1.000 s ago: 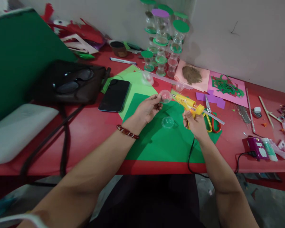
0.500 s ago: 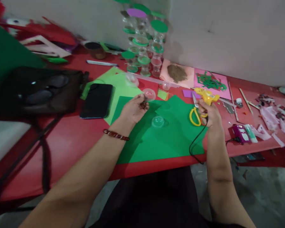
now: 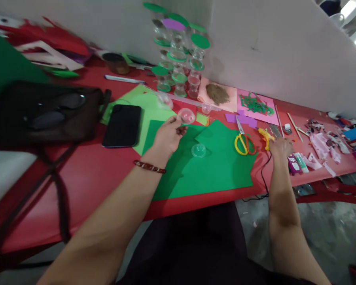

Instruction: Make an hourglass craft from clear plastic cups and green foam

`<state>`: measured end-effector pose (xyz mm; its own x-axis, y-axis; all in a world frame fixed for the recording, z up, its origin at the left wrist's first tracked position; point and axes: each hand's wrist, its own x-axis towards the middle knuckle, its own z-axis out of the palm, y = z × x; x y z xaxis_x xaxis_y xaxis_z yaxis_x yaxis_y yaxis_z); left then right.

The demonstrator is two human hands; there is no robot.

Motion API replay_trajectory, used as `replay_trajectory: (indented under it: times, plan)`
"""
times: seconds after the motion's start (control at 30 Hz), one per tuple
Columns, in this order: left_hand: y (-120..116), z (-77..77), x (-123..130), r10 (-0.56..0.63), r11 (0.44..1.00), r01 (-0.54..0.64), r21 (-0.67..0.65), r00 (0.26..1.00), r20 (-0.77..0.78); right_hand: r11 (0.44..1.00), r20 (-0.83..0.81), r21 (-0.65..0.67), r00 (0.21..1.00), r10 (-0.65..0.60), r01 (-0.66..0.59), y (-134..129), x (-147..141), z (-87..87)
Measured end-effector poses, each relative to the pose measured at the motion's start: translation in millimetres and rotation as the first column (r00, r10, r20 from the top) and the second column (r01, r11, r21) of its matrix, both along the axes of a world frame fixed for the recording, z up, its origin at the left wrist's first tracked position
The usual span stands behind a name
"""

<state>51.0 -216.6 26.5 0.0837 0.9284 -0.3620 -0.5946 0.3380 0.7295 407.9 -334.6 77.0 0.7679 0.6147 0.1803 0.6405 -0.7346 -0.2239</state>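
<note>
My left hand (image 3: 169, 134), with a beaded bracelet on its wrist, pinches a small clear plastic cup (image 3: 186, 116) by its edge. Below it, a second clear cup (image 3: 198, 150) sits on a green sheet (image 3: 216, 170). On the right, my right hand (image 3: 280, 147) is low over the table, its fingers loosely spread and slightly blurred. Just left of that hand lies a yellow hot glue gun (image 3: 266, 137), its cord trailing to the table edge. Scissors (image 3: 244, 143) with yellow and orange handles rest on the green sheet's right part.
Stacked clear cups with green discs (image 3: 179, 55) stand against the wall. Brown grains (image 3: 217, 94) and green paper shreds (image 3: 256, 105) lie on pink sheets. A phone (image 3: 122, 126) and dark bag (image 3: 47, 111) are left; a glue tube (image 3: 301, 162) and paper scraps (image 3: 322, 144) right.
My right hand has moved right and put down the glue gun, which now lies on the table beside the scissors. My left hand still holds the cup in about the same place.
</note>
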Motion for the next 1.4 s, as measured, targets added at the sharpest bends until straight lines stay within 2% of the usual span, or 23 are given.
replay_trajectory:
  times: [0.03, 0.1, 0.13, 0.2, 0.23, 0.27, 0.33, 0.43, 0.5, 0.6, 0.67, 0.73, 0.8, 0.87, 0.93, 1.03, 1.17, 1.27, 1.4]
  plan:
    - [-1, -1.5, 0, -0.033, 0.998, 0.034, 0.062, 0.999, -0.024, 0.998, 0.014, 0.054, 1.000, 0.014, -0.014, 2, -11, 0.2]
    - [-1, -4.9, -1, -0.091, 0.973, 0.111, 0.203, 0.990, -0.104, 0.973, -0.049, 0.164, 0.983, 0.175, -0.165, 13, -40, -2.9]
    - [0, -6.0, -2, -0.097, 0.948, 0.140, 0.284, 0.982, -0.161, 0.894, -0.146, 0.320, 0.916, 0.374, -0.314, 22, -58, -6.1]
    - [0, -4.9, -6, -0.036, 0.870, 0.179, 0.460, 0.952, -0.304, 0.633, -0.201, 0.603, 0.676, 0.709, -0.485, 39, -95, -14.4]
    - [-1, -2.4, -9, 0.048, 0.816, 0.174, 0.551, 0.930, -0.364, 0.506, -0.160, 0.669, 0.560, 0.813, -0.544, 47, -112, -18.8]
    - [-3, 1.2, -11, 0.119, 0.757, 0.196, 0.623, 0.897, -0.427, 0.406, -0.110, 0.692, 0.469, 0.876, -0.597, 52, -128, -22.9]
    - [-9, 10.5, -16, 0.193, 0.692, 0.243, 0.679, 0.845, -0.499, 0.286, -0.027, 0.683, 0.368, 0.929, -0.672, 57, -150, -29.5]
    - [-19, 22.2, -20, 0.063, 0.707, 0.367, 0.605, 0.819, -0.570, 0.198, 0.066, 0.619, 0.302, 0.951, -0.760, 54, -164, -36.1]
    - [-24, 25.4, -21, 0.028, 0.660, 0.443, 0.606, 0.793, -0.609, 0.151, 0.135, 0.598, 0.285, 0.949, -0.787, 48, -166, -39.0]
    - [-27, 27.3, -25, 0.041, 0.559, 0.499, 0.662, 0.781, -0.623, 0.104, 0.182, 0.607, 0.266, 0.947, -0.788, 41, -166, -40.4]
    - [-29, 30.7, -27, 0.037, 0.537, 0.520, 0.665, 0.773, -0.634, 0.097, 0.161, 0.623, 0.249, 0.955, -0.776, 37, -167, -39.1]
    - [-31, 36.5, -29, -0.002, 0.567, 0.535, 0.627, 0.762, -0.648, 0.094, 0.135, 0.626, 0.226, 0.965, -0.774, 33, -168, -36.7]
    - [-33, 42.0, -31, -0.071, 0.621, 0.544, 0.564, 0.755, -0.651, 0.086, 0.112, 0.614, 0.194, 0.975, -0.785, 29, -168, -33.6]
    - [-34, 44.2, -32, -0.128, 0.634, 0.572, 0.520, 0.741, -0.659, 0.086, 0.078, 0.589, 0.162, 0.984, -0.803, 25, -167, -30.0]
    - [-34, 42.2, -34, -0.146, 0.581, 0.624, 0.523, 0.712, -0.687, 0.091, 0.040, 0.555, 0.136, 0.990, -0.827, 21, -167, -25.8]
    - [-32, 35.6, -38, -0.129, 0.466, 0.701, 0.540, 0.658, -0.742, 0.089, 0.017, 0.490, 0.111, 0.994, -0.867, 16, -166, -19.2]
    - [-30, 29.0, -40, -0.080, 0.396, 0.743, 0.539, 0.613, -0.786, 0.077, 0.036, 0.432, 0.103, 0.994, -0.898, 12, -167, -13.7]
    - [-29, 25.9, -40, -0.051, 0.392, 0.755, 0.526, 0.588, -0.807, 0.085, 0.007, 0.414, 0.097, 0.995, -0.906, 13, -166, -14.0]
    - [-29, 22.7, -40, -0.048, 0.421, 0.753, 0.505, 0.575, -0.817, 0.093, -0.020, 0.408, 0.093, 0.995, -0.908, 15, -165, -17.6]
